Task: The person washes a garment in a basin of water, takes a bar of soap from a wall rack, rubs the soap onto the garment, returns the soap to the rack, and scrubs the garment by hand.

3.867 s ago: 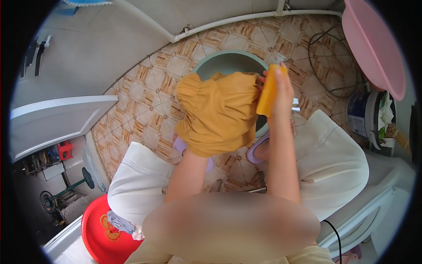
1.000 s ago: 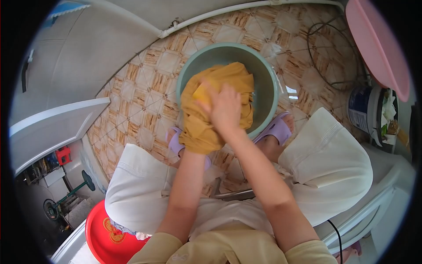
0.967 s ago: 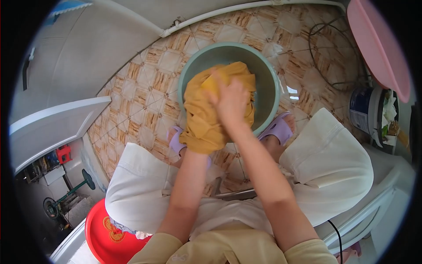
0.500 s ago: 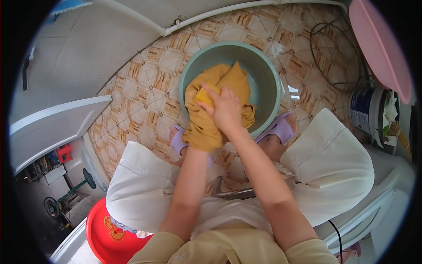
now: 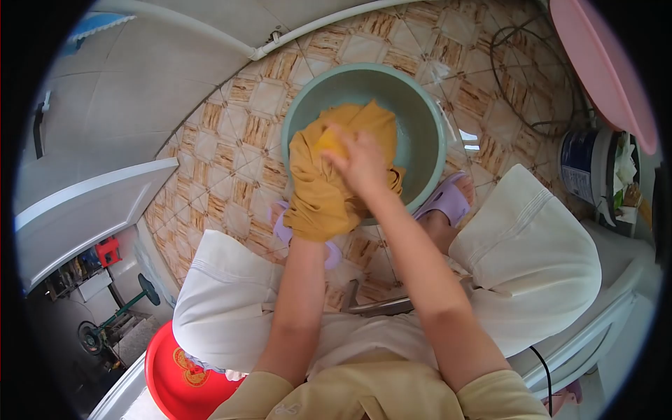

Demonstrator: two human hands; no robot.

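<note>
A mustard-yellow cloth garment point(image 5: 315, 199) lies bunched over the near left side of a green basin point(image 5: 428, 161) on the floor. My right hand point(image 5: 364, 164) is closed around a yellow bar of soap point(image 5: 329, 143) and presses it on the fabric; the hand is slightly blurred. My left forearm point(image 5: 301, 280) reaches under the garment's near end. The cloth covers my left hand, so its fingers are hidden. Inside the basin, the right part of the bottom shows beside the cloth.
My feet in lilac slippers point(image 5: 448, 201) flank the basin. A red basin point(image 5: 171, 378) with some cloth stands at lower left, near a white door point(image 5: 98, 210). At right are a pink basin point(image 5: 602, 70), a bin point(image 5: 584, 168) and a dark hose point(image 5: 495, 77) on the tiles.
My right hand and the soap have shifted slightly up and to the right over the cloth. The view has moved a little; the garment's folds differ slightly.
</note>
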